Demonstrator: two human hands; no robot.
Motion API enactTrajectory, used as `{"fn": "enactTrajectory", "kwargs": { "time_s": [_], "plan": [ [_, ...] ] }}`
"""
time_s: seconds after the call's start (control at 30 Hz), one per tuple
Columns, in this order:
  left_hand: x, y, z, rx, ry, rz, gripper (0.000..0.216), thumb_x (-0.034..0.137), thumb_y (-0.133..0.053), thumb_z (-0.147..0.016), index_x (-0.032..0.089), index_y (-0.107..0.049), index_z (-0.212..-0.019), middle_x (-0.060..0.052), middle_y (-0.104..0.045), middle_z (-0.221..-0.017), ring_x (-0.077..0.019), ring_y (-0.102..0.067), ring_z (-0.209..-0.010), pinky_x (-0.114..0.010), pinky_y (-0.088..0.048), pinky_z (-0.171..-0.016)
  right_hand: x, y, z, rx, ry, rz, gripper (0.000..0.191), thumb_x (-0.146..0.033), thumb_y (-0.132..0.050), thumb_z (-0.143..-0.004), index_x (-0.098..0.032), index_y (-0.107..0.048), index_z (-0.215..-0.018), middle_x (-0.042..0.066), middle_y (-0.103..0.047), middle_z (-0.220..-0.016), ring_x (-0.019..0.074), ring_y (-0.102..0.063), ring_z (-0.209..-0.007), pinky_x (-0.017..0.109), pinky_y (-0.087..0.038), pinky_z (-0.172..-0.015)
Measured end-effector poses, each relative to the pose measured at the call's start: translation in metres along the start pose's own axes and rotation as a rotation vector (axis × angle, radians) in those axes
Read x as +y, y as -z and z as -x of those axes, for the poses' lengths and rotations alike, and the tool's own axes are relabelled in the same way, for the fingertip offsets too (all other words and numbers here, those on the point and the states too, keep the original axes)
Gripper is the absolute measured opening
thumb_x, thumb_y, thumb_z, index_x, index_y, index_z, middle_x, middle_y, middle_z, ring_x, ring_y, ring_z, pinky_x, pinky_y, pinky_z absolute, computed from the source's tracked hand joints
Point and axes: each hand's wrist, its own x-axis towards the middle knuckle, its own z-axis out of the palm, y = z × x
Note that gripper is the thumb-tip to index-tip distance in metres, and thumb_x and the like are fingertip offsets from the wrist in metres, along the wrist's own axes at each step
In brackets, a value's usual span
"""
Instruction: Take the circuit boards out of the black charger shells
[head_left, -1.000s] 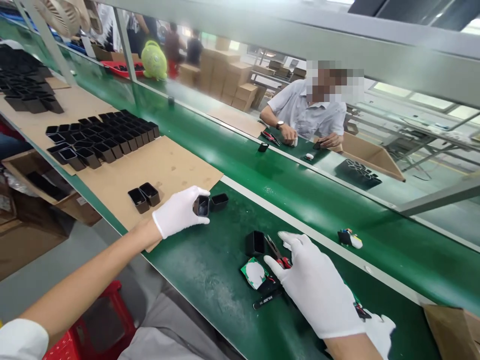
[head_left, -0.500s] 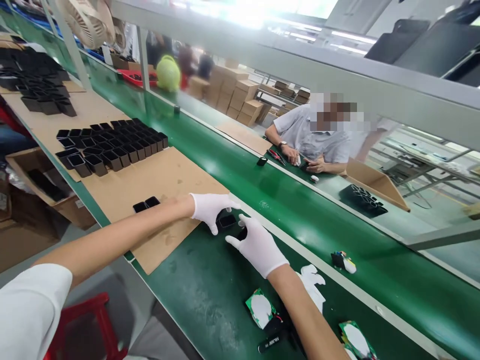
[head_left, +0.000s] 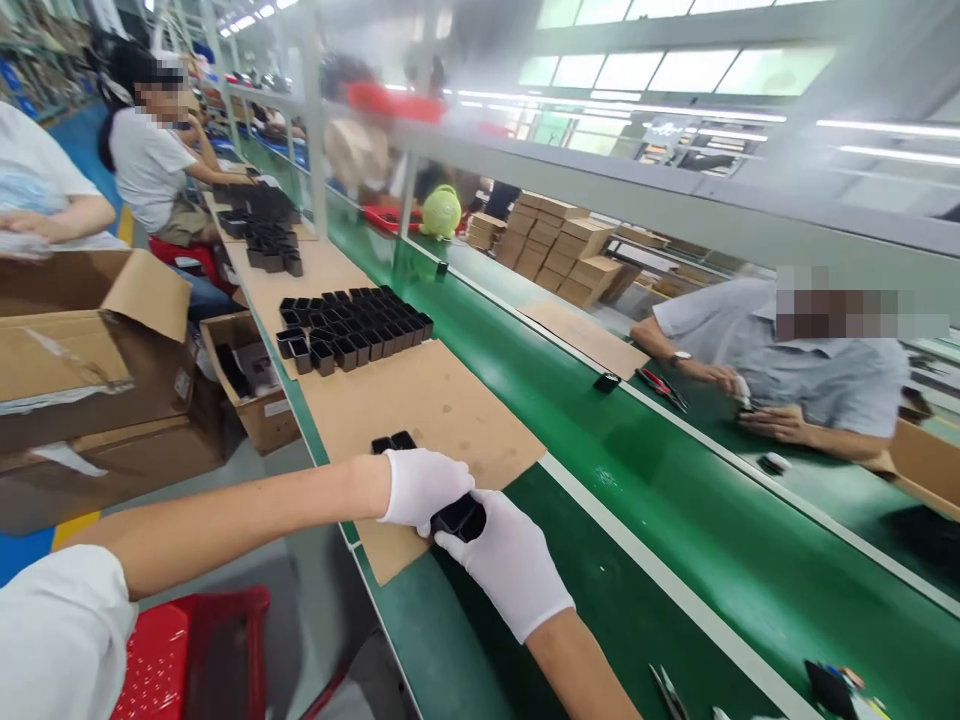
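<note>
Two black open-topped square cases point(head_left: 459, 517) are side by side between my hands, over the edge of the brown cardboard sheet point(head_left: 480, 430). My left hand point(head_left: 429, 488), in a white glove, is closed on their left side. From the right, my right hand point(head_left: 511, 560), also gloved in white, wraps its fingers and thumb around them. The undersides of the cases are hidden by my hands. Just beyond my left wrist, two more black cases point(head_left: 394, 442) stand on the cardboard. Farther up the sheet, several matching cases point(head_left: 352, 328) are grouped in rows.
A green conveyor belt point(head_left: 555, 400) runs along the right. Across it sits a co-worker point(head_left: 810, 370) near red-handled pliers point(head_left: 664, 390). Tweezers point(head_left: 666, 692) and a small electronic part point(head_left: 844, 690) lie at lower right. A red stool point(head_left: 191, 650) and cardboard boxes point(head_left: 150, 420) are at left.
My hands, formerly apart around the cases on the green surface, have closed on them and brought them to the cardboard edge. The view has swung left.
</note>
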Motion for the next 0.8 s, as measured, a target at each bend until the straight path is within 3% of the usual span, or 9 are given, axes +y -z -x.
{"fn": "enactTrajectory", "kwargs": {
  "time_s": [0.13,0.27,0.37,0.47,0.57,0.67,0.8],
  "plan": [
    [-0.005,0.004,0.011,0.078,-0.045,-0.065,0.066,0.022,-0.1,-0.07,0.014,-0.067,-0.126,-0.019,-0.078,-0.12,-0.0397,-0.076,-0.113,-0.044,-0.057,-0.091,-0.013,-0.002,-0.012,0.019,-0.002,0.061,0.025,-0.033,-0.084,-0.084,-0.024,-0.075,-0.106,0.007,-0.084,-0.107,0.0302,-0.082,-0.1,0.035,-0.055,-0.081],
    [-0.013,0.013,0.031,0.185,-0.068,-0.044,0.088,0.031,-0.104,-0.065,0.019,-0.06,-0.14,-0.019,-0.073,-0.136,-0.0407,-0.066,-0.133,-0.045,-0.053,-0.103,-0.018,-0.001,-0.02,0.035,0.015,0.103,0.025,-0.031,-0.079,-0.087,-0.024,-0.076,-0.11,0.007,-0.083,-0.105,0.0307,-0.082,-0.1,0.036,-0.056,-0.081],
    [-0.034,0.018,0.053,0.397,-0.051,0.12,0.097,0.044,-0.105,-0.062,0.025,-0.06,-0.146,-0.014,-0.072,-0.143,-0.0392,-0.065,-0.137,-0.045,-0.054,-0.109,-0.017,-0.003,-0.025,0.057,0.025,0.124,0.038,-0.034,-0.081,-0.086,-0.025,-0.074,-0.122,0.007,-0.083,-0.115,0.0306,-0.082,-0.106,0.036,-0.059,-0.085],
    [-0.072,0.018,0.071,0.726,0.167,0.275,0.069,0.053,-0.096,-0.076,0.034,-0.068,-0.136,-0.002,-0.077,-0.135,-0.0272,-0.073,-0.125,-0.037,-0.056,-0.109,-0.016,-0.01,-0.031,0.084,0.024,0.145,0.047,-0.033,-0.083,-0.086,-0.025,-0.071,-0.131,0.008,-0.081,-0.125,0.0294,-0.081,-0.113,0.035,-0.061,-0.092],
    [-0.118,0.013,0.08,0.95,0.496,0.258,0.03,0.043,-0.07,-0.102,0.027,-0.072,-0.128,-0.005,-0.078,-0.129,-0.0258,-0.073,-0.122,-0.041,-0.055,-0.112,-0.014,-0.022,-0.033,0.096,0.021,0.151,0.047,-0.034,-0.08,-0.088,-0.027,-0.07,-0.133,0.006,-0.081,-0.124,0.0288,-0.082,-0.112,0.035,-0.062,-0.092],
    [-0.157,0.006,0.084,1.038,0.764,0.168,0.032,0.041,-0.067,-0.102,0.019,-0.074,-0.124,-0.014,-0.076,-0.124,-0.0354,-0.07,-0.121,-0.053,-0.054,-0.109,-0.009,-0.03,-0.031,0.112,0.023,0.158,0.052,-0.039,-0.078,-0.089,-0.024,-0.068,-0.138,0.009,-0.08,-0.125,0.0309,-0.082,-0.114,0.038,-0.064,-0.095],
    [-0.185,-0.003,0.087,1.01,0.886,0.035,0.051,0.049,-0.082,-0.09,0.015,-0.076,-0.128,-0.021,-0.074,-0.126,-0.0444,-0.065,-0.125,-0.06,-0.05,-0.108,-0.002,-0.015,-0.037,0.254,0.119,0.225,0.06,-0.056,-0.071,-0.093,-0.021,-0.067,-0.141,0.015,-0.077,-0.132,0.0384,-0.078,-0.119,0.051,-0.063,-0.101]
  ]
}}
